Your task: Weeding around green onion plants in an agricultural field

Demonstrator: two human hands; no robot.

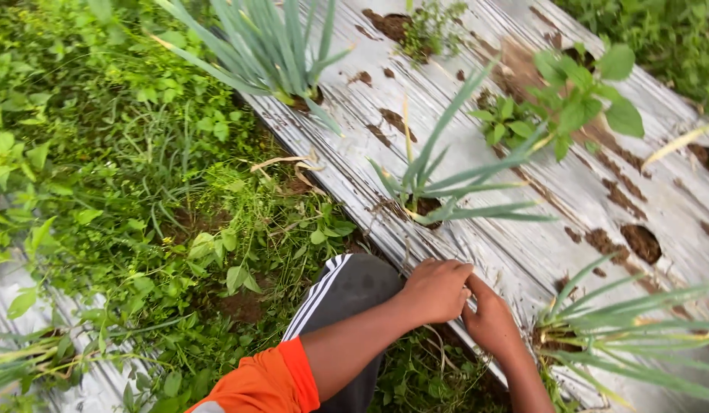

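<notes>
At the sheet [477,237] edge, left hand [437,291] and right hand [491,321] meet, fingers curled tight; silver, mud-spattered, holed plastic; grip contents unclear.

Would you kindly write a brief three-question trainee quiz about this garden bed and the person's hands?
1. True or false: both hands meet at the edge of the silver plastic mulch.
2. The plant just beyond the left hand has: A) round leaves, B) long narrow leaves.
3. What colour is the sleeve?

Key: 1 true, the right hand touches the left there; 2 B; 3 orange.
</notes>
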